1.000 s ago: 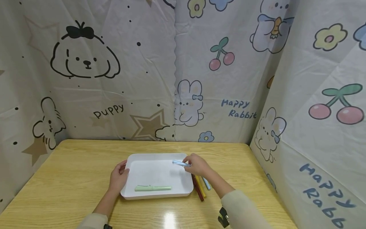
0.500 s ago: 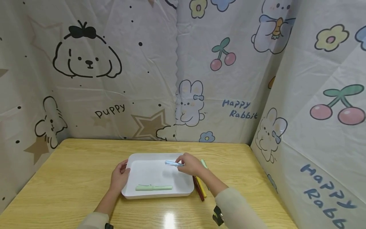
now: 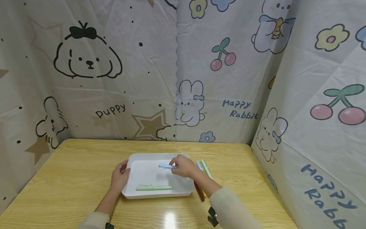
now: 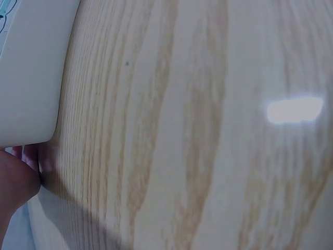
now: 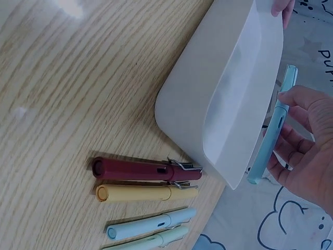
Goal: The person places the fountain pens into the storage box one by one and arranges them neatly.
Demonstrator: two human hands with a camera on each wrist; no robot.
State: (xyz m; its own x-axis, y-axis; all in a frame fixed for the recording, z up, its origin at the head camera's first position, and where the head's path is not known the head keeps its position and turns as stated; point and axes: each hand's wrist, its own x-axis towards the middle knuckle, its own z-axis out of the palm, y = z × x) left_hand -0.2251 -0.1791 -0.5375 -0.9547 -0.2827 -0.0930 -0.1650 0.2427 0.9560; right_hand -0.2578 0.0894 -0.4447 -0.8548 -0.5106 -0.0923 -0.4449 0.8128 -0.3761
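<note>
My right hand point(image 3: 184, 167) pinches a light blue pen point(image 3: 166, 166) over the white tray point(image 3: 151, 175), toward its far side. The right wrist view shows the pen point(image 5: 270, 138) between thumb and fingers, its clip side partly hidden by them. At the tray's left end, my left hand point(image 3: 119, 176) grips the wall, with the thumb at the rim and fingers outside. A light green pen point(image 3: 154, 188) lies in the tray along its near side. Only a little of the left hand point(image 4: 18, 179) shows in the left wrist view, beside the tray's corner.
Right of the tray lie a maroon pen point(image 5: 135, 170), a yellow pen point(image 5: 140, 192), a light blue pen point(image 5: 151, 223) and a light green pen point(image 5: 156, 239), side by side. The wooden table point(image 3: 71, 171) ends at printed curtains point(image 3: 148, 63) behind and at the sides.
My right hand has moved left with the light blue pen, from the tray's right edge to farther over its inside. The left hand stays at the tray's left end.
</note>
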